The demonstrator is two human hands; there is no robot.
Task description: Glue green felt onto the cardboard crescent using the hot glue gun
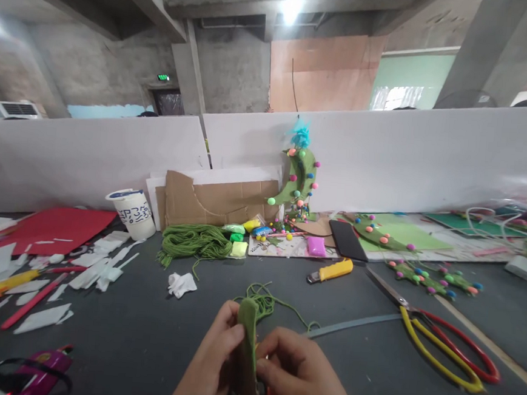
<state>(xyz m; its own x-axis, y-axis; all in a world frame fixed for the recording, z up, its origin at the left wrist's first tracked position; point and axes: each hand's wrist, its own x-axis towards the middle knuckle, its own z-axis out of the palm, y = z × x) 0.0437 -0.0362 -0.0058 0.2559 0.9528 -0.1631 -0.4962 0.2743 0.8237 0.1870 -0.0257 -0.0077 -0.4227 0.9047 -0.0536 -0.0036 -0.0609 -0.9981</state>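
Observation:
Both my hands meet at the bottom middle of the view over a dark table (143,334). My left hand (214,358) is closed around a narrow upright green felt piece (248,330), fingers pinching its left side. My right hand (299,377) is closed on the same piece from the right, and something orange shows under its fingers. A loose strand of green yarn (269,298) lies just beyond the felt piece and trails right.
Large scissors with red and yellow handles (443,345) lie right. A yellow utility knife (331,270), a green yarn bundle (194,241), a paper cup (132,211), cardboard (212,202), a green crescent with pompoms (299,176) and white scraps (98,263) stand further back.

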